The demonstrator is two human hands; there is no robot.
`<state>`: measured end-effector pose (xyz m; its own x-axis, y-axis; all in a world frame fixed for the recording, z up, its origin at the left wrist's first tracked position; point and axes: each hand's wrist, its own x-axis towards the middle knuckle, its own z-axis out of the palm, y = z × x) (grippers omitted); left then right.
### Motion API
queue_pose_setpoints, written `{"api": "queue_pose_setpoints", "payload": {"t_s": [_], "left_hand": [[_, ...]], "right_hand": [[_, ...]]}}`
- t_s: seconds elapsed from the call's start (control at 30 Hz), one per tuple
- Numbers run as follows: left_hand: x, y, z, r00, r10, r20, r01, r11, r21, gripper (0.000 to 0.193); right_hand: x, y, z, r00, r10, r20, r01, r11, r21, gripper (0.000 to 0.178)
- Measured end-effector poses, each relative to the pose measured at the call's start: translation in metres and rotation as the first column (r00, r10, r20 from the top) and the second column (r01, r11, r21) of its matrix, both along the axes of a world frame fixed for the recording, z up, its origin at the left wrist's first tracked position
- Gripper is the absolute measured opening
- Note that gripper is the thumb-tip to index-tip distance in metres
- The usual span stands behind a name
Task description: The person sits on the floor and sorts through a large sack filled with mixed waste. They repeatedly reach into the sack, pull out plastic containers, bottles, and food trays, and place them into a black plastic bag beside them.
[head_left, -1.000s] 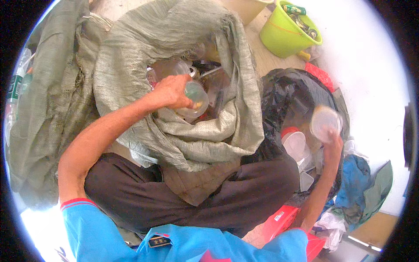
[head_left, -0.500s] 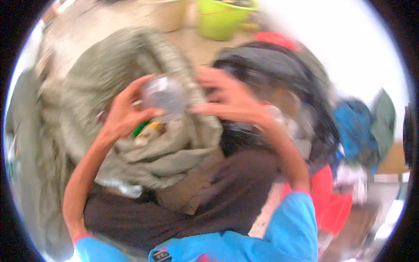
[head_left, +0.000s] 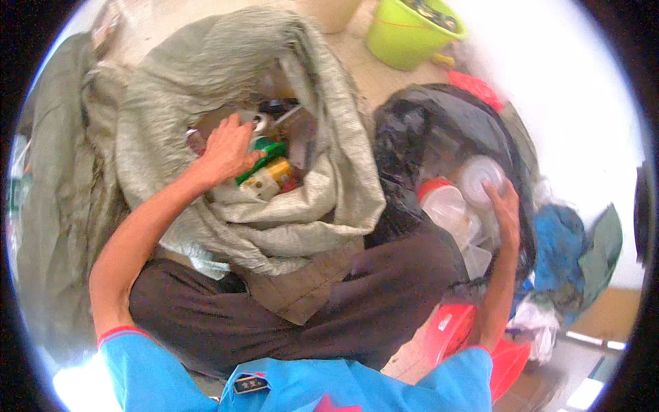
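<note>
My left hand reaches into the mouth of a greenish woven sack, fingers spread and stretched out. It touches or lies right beside a green plastic piece; a yellow and white packet or can sits just below. With its fingers on the edge, my right hand grips a clear round plastic container inside a black plastic bag. A clear jar with a red lid and other clear plastic pieces lie next to it in that bag.
A lime-green bucket stands beyond the bags. Red plastic lies by my right arm, with blue cloth-like material farther right. Another greenish sack is at the left, and a white wall rises at the right.
My right hand has moved from the sack to the black bag with the clear container, which was in my left hand. My left hand has let go of it and lowered into the sack.
</note>
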<state>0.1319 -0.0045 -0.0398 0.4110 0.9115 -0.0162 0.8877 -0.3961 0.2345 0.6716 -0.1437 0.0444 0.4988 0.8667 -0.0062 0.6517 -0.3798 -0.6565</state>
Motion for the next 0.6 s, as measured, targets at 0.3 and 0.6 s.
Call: {"api": "queue_pose_setpoints", "payload": {"t_s": [0.3, 0.6], "left_hand": [[0.018, -0.012, -0.011, 0.987, 0.014, -0.157, -0.012, 1.0, 0.015, 0.089], [-0.004, -0.005, 0.009, 0.962, 0.106, -0.25, -0.149, 0.976, -0.159, 0.092]], "right_hand": [[-0.119, 0.079, 0.018, 0.732, 0.681, -0.018, -0.674, 0.728, 0.127, 0.04], [-0.372, 0.193, -0.111, -0.271, 0.93, 0.25, -0.768, -0.052, -0.638, 0.042]]}}
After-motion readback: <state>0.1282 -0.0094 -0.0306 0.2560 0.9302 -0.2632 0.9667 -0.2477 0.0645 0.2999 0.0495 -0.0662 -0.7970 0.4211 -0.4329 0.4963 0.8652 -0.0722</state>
